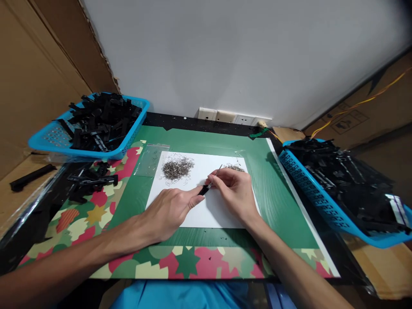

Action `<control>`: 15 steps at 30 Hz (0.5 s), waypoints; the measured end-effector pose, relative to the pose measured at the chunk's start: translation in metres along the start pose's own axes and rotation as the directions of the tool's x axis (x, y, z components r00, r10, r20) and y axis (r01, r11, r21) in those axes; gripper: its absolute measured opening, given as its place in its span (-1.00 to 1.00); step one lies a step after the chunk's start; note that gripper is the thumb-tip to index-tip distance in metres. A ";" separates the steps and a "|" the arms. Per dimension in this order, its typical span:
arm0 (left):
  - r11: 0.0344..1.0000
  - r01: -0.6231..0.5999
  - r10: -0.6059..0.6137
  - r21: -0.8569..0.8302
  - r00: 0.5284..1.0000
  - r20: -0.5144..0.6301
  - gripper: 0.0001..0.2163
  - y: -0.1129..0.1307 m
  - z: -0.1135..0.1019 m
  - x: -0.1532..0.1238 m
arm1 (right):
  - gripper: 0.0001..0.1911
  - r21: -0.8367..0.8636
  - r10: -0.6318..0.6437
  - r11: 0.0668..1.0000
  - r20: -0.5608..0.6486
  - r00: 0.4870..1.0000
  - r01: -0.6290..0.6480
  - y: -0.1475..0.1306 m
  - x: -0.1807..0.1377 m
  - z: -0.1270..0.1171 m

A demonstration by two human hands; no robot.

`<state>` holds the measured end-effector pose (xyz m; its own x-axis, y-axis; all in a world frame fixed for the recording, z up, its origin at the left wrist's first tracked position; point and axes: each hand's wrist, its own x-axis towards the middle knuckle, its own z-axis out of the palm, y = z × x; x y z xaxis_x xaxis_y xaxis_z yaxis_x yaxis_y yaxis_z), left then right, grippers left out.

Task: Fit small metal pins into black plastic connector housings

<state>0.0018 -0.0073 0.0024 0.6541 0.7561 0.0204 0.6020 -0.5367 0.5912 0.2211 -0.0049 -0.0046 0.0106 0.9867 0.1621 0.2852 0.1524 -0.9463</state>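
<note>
My left hand [170, 210] rests on a white sheet [206, 212] and pinches a small black plastic part [204, 190] at its fingertips. My right hand [233, 189] is closed around thin metal tweezers [216, 175] whose tip meets the black part. A pile of tiny silver metal springs [177, 167] lies on the sheet just beyond my left hand. A smaller scatter of springs [234, 167] sits behind my right hand.
A blue basket [51, 139] heaped with black plastic parts stands at the left, with loose black parts [92, 180] below it. A second blue basket [309, 189] of black parts is at the right. The green mat [273, 189] covers the table; wall sockets [225, 116] behind.
</note>
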 end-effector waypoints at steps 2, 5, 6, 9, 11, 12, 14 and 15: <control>0.999 -0.033 0.030 -0.041 0.998 -0.058 -0.51 0.001 0.003 -0.002 | -0.83 0.033 -0.041 0.999 -0.057 0.998 0.043 -0.003 0.004 -0.003; 0.974 -0.210 0.197 -0.081 0.971 -0.138 -0.56 0.001 0.011 -0.006 | -0.83 -0.073 -0.095 0.993 -0.054 0.994 0.091 -0.008 0.013 -0.007; 0.951 -0.297 0.282 -0.084 0.947 -0.156 -0.57 0.001 0.014 -0.008 | -0.83 -0.146 -0.109 0.983 0.002 0.994 0.108 -0.010 0.016 -0.007; 0.854 -0.517 0.497 -0.054 0.842 -0.211 -0.56 0.000 0.022 -0.010 | -0.79 -0.323 -0.112 0.927 0.247 0.962 0.191 -0.015 0.026 0.000; 0.807 -0.590 0.571 -0.016 0.787 -0.232 -0.52 -0.001 0.025 -0.011 | -0.80 -0.366 -0.094 0.900 0.365 0.926 0.236 -0.017 0.031 0.008; 0.792 -0.611 0.595 0.006 0.769 -0.232 -0.50 -0.002 0.025 -0.011 | -0.82 -0.378 -0.084 0.893 0.395 0.915 0.245 -0.018 0.032 0.013; 0.763 -0.644 0.636 0.048 0.737 -0.228 -0.48 -0.001 0.024 -0.010 | -0.86 -0.385 -0.078 0.887 0.417 0.906 0.254 -0.019 0.034 0.022; 0.748 -0.661 0.656 0.065 0.720 -0.226 -0.48 0.000 0.023 -0.010 | -0.87 -0.380 -0.079 0.889 0.422 0.903 0.255 -0.019 0.035 0.025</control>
<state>0.0058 -0.0229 -0.0162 0.7622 0.2775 0.5849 0.0480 -0.9252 0.3763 0.1919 0.0279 0.0121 -0.4171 0.9030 0.1030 0.6201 0.3656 -0.6941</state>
